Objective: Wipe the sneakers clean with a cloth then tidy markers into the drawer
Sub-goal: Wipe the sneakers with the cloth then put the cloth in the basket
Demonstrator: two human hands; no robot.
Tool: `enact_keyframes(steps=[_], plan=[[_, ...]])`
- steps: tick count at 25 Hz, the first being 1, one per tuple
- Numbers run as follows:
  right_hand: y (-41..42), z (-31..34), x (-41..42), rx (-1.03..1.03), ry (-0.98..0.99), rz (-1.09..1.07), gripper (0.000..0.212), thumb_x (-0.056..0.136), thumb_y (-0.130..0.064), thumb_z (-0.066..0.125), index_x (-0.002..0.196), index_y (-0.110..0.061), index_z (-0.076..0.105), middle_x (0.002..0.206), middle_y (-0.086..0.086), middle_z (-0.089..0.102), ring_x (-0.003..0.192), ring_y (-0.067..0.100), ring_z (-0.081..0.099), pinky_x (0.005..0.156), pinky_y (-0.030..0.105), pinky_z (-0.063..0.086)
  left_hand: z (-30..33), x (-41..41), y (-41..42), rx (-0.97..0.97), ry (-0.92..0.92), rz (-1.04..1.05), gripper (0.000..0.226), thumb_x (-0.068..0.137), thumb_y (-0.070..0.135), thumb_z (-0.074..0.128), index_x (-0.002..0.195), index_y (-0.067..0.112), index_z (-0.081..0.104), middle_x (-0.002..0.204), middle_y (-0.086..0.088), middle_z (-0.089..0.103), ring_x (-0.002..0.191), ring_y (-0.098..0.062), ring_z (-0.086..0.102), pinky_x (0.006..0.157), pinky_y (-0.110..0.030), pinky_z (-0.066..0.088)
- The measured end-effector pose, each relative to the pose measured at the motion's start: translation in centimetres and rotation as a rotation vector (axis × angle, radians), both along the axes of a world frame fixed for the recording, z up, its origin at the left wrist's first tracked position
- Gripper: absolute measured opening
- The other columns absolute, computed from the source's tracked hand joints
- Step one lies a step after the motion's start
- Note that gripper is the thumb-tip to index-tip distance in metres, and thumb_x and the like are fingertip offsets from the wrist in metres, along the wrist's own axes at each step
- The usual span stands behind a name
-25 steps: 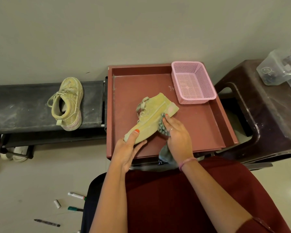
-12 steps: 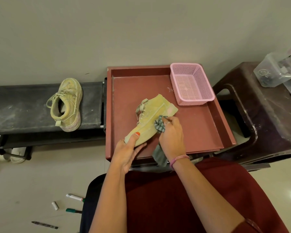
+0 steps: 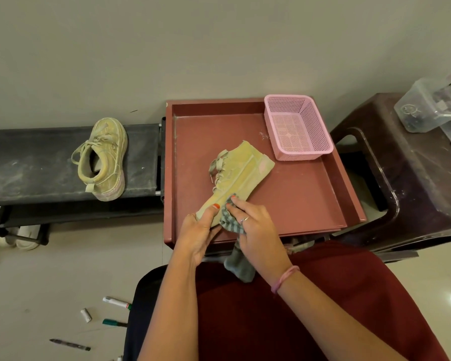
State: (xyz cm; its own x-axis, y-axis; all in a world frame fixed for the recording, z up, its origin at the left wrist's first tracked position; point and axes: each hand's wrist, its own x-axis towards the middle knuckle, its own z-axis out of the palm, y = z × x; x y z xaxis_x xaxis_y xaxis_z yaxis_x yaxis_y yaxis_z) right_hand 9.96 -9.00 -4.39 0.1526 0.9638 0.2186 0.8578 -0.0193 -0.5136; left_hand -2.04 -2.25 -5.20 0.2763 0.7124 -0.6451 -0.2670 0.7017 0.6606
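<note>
My left hand (image 3: 198, 234) gripped the dusty yellow-green sneaker (image 3: 241, 175) at its toe; right fingers (image 3: 238, 204) pinched the striped grey cloth (image 3: 231, 222) against it, heel pointing far-right.

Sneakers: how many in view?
2. One sneaker sits on the black bench at left; the other sneaker lies on its side in the red tray, steadied by the left hand. White shoes under the bench are partly hidden.

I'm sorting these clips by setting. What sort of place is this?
Probably a home entryway or utility corner, not a workshop: a dusty yellow-green sneaker sits on a low dark shoe rack, pale footwear is tucked beneath it, and a dark brown plastic stool stands on a glossy tiled floor.
</note>
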Motion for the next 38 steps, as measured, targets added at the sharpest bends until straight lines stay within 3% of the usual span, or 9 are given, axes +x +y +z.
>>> enact_keyframes(steps=[3, 5, 8, 12, 20, 23, 26, 34, 38], plan=[[0.7, -0.2, 1.5, -0.012, -0.173, 0.105, 0.052, 0.074, 0.005, 0.059, 0.125, -0.001, 0.058, 0.13, 0.008, 0.057, 0.102, 0.021, 0.049, 0.09, 0.028, 0.049, 0.0, 0.0, -0.1, -0.019, -0.032, 0.032, 0.029, 0.094, 0.011, 0.059, 0.116, -0.007, 0.058, 0.101, -0.014, 0.072, 0.095, -0.018, 0.07, 0.074, -0.025, 0.059], [3.0, -0.2, 3.5, -0.124, -0.259, 0.018, 0.062, 0.076, 0.007, 0.062, 0.136, -0.005, 0.048, 0.139, 0.005, 0.049, 0.11, 0.022, 0.047, 0.099, 0.032, 0.046, 0.1, 0.0, -0.2, -0.044, -0.049, 0.068, 0.034, 0.093, 0.009, 0.06, 0.12, -0.011, 0.052, 0.113, -0.021, 0.066, 0.105, -0.027, 0.066, 0.07, -0.025, 0.059], [6.7, -0.3, 7.0, -0.165, -0.313, -0.141, 0.05, 0.09, -0.003, 0.047, 0.14, -0.007, 0.042, 0.142, 0.009, 0.045, 0.117, 0.027, 0.044, 0.104, 0.036, 0.041, 0.2, -0.1, -0.3, -0.068, -0.05, 0.092, 0.039, 0.092, 0.009, 0.062, 0.122, -0.012, 0.048, 0.118, -0.022, 0.063, 0.109, -0.03, 0.065, 0.069, -0.025, 0.059], [8.2, -1.1, 10.3, -0.177, -0.213, -0.333, 0.051, 0.087, 0.013, 0.043, 0.134, -0.004, 0.051, 0.138, 0.011, 0.052, 0.114, 0.033, 0.046, 0.1, 0.029, 0.037, 0.2, -0.3, -0.2, -0.077, -0.038, 0.08, 0.038, 0.092, 0.009, 0.062, 0.122, -0.01, 0.049, 0.117, -0.02, 0.064, 0.108, -0.03, 0.065, 0.068, -0.024, 0.058], [1.6, -1.8, 1.2, 0.017, -0.015, -0.218, 0.052, 0.073, 0.019, 0.059, 0.123, 0.005, 0.058, 0.124, 0.016, 0.061, 0.104, 0.034, 0.056, 0.101, 0.017, 0.029, 0.0, -0.1, -0.1, -0.112, -0.063, 0.098, 0.029, 0.093, 0.011, 0.06, 0.113, -0.009, 0.058, 0.103, -0.017, 0.069, 0.105, -0.03, 0.066, 0.07, -0.025, 0.06], [4.2, -1.8, 4.6, -0.016, -0.138, -0.23, 0.046, 0.078, 0.015, 0.058, 0.122, 0.002, 0.06, 0.122, 0.015, 0.061, 0.101, 0.035, 0.056, 0.092, 0.037, 0.051, 0.0, -0.2, -0.3, -0.131, -0.052, 0.098, 0.034, 0.093, 0.012, 0.061, 0.117, -0.011, 0.053, 0.112, -0.02, 0.065, 0.104, -0.031, 0.067, 0.067, -0.023, 0.059], [7.4, -1.4, 7.9, -0.039, -0.203, -0.27, 0.048, 0.078, 0.016, 0.051, 0.123, 0.001, 0.06, 0.121, 0.016, 0.062, 0.104, 0.037, 0.053, 0.089, 0.044, 0.051, -0.1, -0.3, -0.3, -0.144, -0.053, 0.108, 0.04, 0.092, 0.012, 0.063, 0.12, -0.012, 0.05, 0.117, -0.022, 0.063, 0.104, -0.031, 0.066, 0.066, -0.022, 0.058], [6.7, -1.2, 7.2, -0.102, -0.157, -0.211, 0.049, 0.087, 0.01, 0.048, 0.134, -0.004, 0.05, 0.14, 0.015, 0.048, 0.128, 0.035, 0.042, 0.11, 0.032, 0.027, -0.2, -0.3, -0.2, -0.137, -0.054, 0.117, 0.035, 0.09, 0.01, 0.065, 0.117, -0.008, 0.052, 0.114, -0.02, 0.064, 0.104, -0.03, 0.067, 0.07, -0.026, 0.06], [2.3, -1.6, 3.1, 0.045, -0.043, -0.069, 0.049, 0.079, 0.013, 0.051, 0.122, -0.007, 0.063, 0.129, 0.014, 0.057, 0.118, 0.024, 0.047, 0.107, 0.021, 0.029, -0.3, -0.2, -0.4, -0.068, -0.011, 0.054, 0.028, 0.091, 0.009, 0.063, 0.112, -0.006, 0.055, 0.106, -0.018, 0.069, 0.093, -0.022, 0.071, 0.079, -0.03, 0.06]])
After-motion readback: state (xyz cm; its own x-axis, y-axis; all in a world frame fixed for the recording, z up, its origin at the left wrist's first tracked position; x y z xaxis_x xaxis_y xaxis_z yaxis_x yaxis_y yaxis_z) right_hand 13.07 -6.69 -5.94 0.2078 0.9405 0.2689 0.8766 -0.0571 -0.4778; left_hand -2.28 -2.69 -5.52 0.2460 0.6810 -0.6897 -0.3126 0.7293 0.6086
